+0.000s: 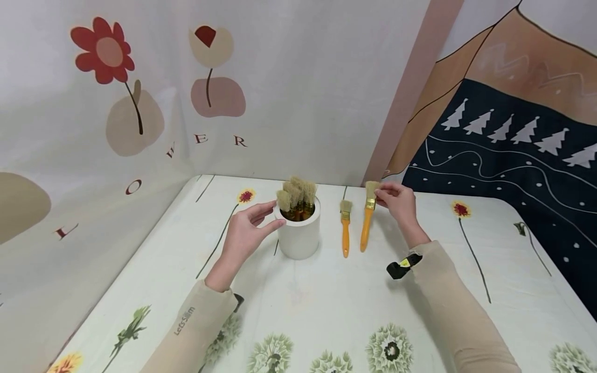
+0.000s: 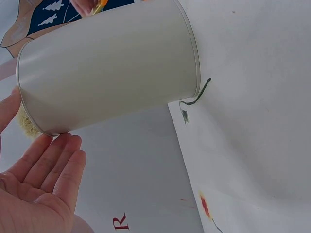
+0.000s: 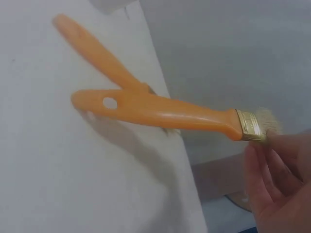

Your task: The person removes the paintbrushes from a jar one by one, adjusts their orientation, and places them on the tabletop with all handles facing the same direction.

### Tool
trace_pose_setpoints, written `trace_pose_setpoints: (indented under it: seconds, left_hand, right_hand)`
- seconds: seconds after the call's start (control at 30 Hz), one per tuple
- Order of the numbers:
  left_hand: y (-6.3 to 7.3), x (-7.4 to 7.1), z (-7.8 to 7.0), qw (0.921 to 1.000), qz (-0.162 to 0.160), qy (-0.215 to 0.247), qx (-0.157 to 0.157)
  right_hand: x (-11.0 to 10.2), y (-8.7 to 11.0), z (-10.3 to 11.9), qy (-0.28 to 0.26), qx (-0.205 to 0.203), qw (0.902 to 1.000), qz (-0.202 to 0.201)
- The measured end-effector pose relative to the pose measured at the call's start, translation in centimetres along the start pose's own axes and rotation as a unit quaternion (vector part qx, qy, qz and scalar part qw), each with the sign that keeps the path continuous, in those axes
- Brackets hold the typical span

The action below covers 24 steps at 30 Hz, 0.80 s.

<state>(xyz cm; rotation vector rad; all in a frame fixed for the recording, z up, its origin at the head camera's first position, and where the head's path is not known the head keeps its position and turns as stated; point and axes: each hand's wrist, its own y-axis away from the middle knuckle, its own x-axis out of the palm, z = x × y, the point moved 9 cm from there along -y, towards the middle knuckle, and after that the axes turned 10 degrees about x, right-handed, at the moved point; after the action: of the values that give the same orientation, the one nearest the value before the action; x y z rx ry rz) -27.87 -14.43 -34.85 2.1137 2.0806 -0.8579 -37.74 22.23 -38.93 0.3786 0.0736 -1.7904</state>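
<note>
A white cylindrical pot stands on the table with several paintbrushes in it, bristles up. My left hand is at its left side, fairly straight fingers and thumb touching the rim; the left wrist view shows the palm beside the pot wall. Right of the pot, my right hand pinches a paintbrush at its bristle end. In the right wrist view its orange handle points away from the fingers. A smaller paintbrush lies between the pot and the held one.
A pale cloth with printed flowers covers the table. Behind it hangs a light curtain with flower prints and letters. At the right is a dark, tree-patterned cloth. A black strap device is on the right wrist.
</note>
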Motion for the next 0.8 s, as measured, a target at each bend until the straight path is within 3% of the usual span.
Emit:
trace_pose_setpoints:
  seconds: [0.8]
  left_hand:
    - [0.0, 0.0, 0.0, 1.0000, 0.003, -0.005, -0.006]
  right_hand:
    - [2.1, -2.4, -4.9, 0.044, 0.049, 0.9976, 0.021]
